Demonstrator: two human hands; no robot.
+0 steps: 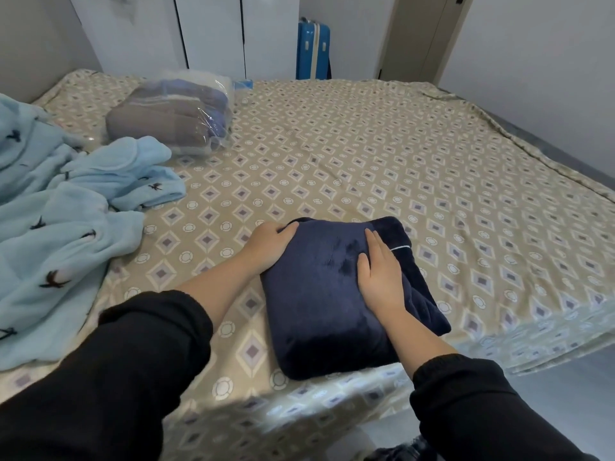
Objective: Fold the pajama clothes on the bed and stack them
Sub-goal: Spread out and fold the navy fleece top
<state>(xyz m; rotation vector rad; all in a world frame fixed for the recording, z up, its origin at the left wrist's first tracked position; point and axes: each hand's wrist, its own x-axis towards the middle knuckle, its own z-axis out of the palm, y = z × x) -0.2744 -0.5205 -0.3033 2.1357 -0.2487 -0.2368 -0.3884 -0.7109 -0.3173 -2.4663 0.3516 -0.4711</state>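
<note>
A dark navy fleece pajama piece (326,304) lies folded into a thick square near the front edge of the bed, a thin white piping line showing at its right side. My left hand (269,246) grips its far left corner, fingers curled over the edge. My right hand (381,274) rests flat on top of its right half, fingers together and extended. Light blue fleece pajamas (63,227) with small dark bird marks lie unfolded and crumpled at the left of the bed.
The bed (382,168) carries a beige sheet with a diamond pattern. A clear plastic bag of folded grey and blue clothes (173,118) sits at the back left. A blue suitcase (312,49) stands by white wardrobe doors behind the bed. Floor lies to the right.
</note>
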